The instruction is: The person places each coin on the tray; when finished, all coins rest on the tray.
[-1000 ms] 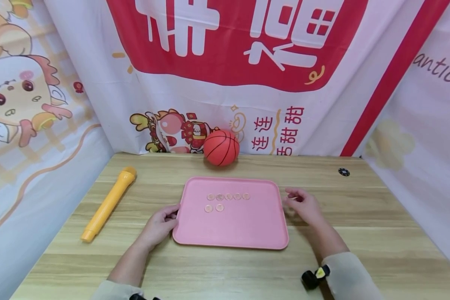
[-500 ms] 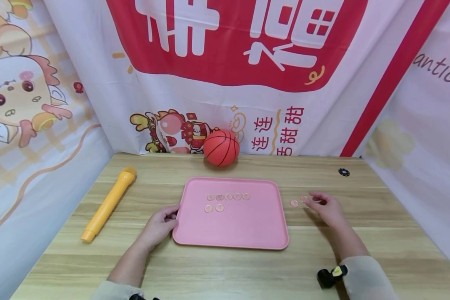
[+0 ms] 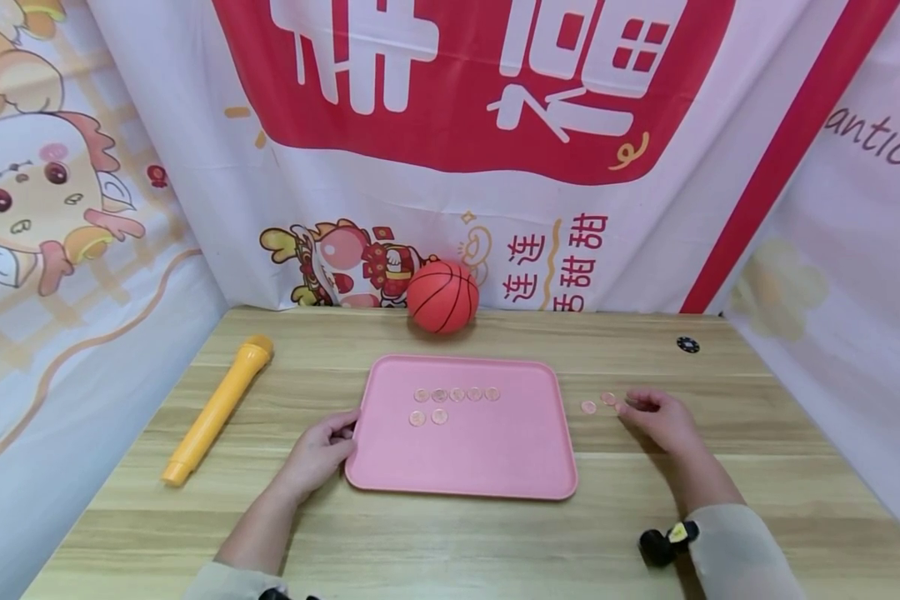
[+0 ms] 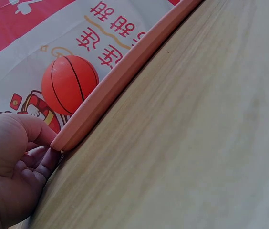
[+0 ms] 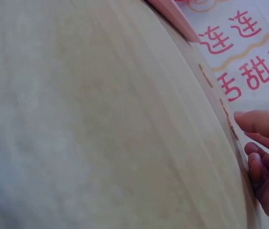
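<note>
My left hand [image 3: 321,454] grips the left rim of a pink tray [image 3: 465,462]; in the left wrist view, the thumb lies over the tray's edge [image 4: 101,95] with fingers below. Several copper-coloured coins [image 3: 457,394] lie on the tray in a row, with two more coins [image 3: 428,416] in front. Just right of the tray, my right hand [image 3: 663,421] is low over the table, thumb and fingers apart. A coin [image 3: 618,407] lies at its thumb tip. Two other coins [image 3: 588,407] rest on the wood nearby. The right wrist view shows the coins [image 5: 229,119] edge-on beside the fingertips.
An orange-red toy basketball [image 3: 442,297] sits behind the tray against the printed cloth backdrop [image 3: 495,200]. A yellow toy microphone [image 3: 217,412] lies on the left. At the back right is a black-and-white round chip [image 3: 687,344]. Cloth also hangs at both sides of the table.
My right hand has moved right from the tray's right edge, past two coins, to a third one that now shows at its thumb. My left hand and the tray have stayed put.
</note>
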Available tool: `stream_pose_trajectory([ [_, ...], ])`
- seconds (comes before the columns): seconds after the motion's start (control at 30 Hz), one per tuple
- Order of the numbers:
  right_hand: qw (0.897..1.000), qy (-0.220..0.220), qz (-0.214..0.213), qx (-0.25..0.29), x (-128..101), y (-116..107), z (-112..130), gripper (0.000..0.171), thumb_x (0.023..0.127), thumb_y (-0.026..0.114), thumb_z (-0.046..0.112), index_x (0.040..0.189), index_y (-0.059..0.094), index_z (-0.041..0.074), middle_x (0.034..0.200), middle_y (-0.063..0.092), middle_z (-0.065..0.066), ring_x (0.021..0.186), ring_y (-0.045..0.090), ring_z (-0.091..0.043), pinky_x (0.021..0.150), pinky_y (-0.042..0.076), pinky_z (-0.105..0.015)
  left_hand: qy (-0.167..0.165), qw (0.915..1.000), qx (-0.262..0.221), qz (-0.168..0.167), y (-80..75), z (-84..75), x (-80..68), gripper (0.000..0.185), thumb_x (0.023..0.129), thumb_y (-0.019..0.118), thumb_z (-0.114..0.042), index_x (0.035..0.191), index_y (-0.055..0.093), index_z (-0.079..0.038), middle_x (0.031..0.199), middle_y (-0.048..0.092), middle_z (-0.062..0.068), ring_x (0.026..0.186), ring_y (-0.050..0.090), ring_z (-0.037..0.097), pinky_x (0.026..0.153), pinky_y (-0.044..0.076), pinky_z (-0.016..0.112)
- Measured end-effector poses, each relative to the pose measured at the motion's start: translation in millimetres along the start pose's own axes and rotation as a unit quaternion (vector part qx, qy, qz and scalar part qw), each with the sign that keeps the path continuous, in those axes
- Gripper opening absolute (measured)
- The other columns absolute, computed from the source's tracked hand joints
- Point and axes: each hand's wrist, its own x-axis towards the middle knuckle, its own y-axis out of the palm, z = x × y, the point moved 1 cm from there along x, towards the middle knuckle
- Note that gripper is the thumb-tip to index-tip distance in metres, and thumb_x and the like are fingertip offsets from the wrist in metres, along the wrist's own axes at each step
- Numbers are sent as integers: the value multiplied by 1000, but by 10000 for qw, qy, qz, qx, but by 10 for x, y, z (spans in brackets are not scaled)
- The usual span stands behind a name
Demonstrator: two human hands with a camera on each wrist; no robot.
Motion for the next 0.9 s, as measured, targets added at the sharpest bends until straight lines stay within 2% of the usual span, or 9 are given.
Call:
stream_pose_trajectory([
  [0.13,9992,-182,51,-366,29,-10,8,58,92,64,38,130,56,-4,128,57,-28,116,53,-40,101,41,-55,-16,10000,-29,19,-2,-10,-10,54,84,59,3,137,49,9,109,60,20,93,54,15,73,48,16],
  [0.3,9976,-278,73,-637,66,-25,12,51,92,65,35,122,61,-6,119,62,-26,107,57,-37,96,43,-53,-18,10000,-5,38,-4,-9,-11,54,85,58,3,138,49,9,111,60,21,95,55,17,74,49,16],
  [0.57,9977,-69,139,-658,110,-36,0,46,90,68,31,117,61,-6,111,62,-23,100,56,-32,92,44,-50,4,10000,44,56,0,-4,-5,54,85,57,3,138,48,9,114,60,22,97,55,19,74,49,17],
  [0.9,9975,-442,-133,-533,61,-12,0,40,89,70,28,110,60,-4,97,63,-14,89,56,-24,78,43,-33,-6,9999,81,66,-5,-4,-9,54,86,58,2,138,48,8,115,60,21,99,55,20,74,49,17],
])
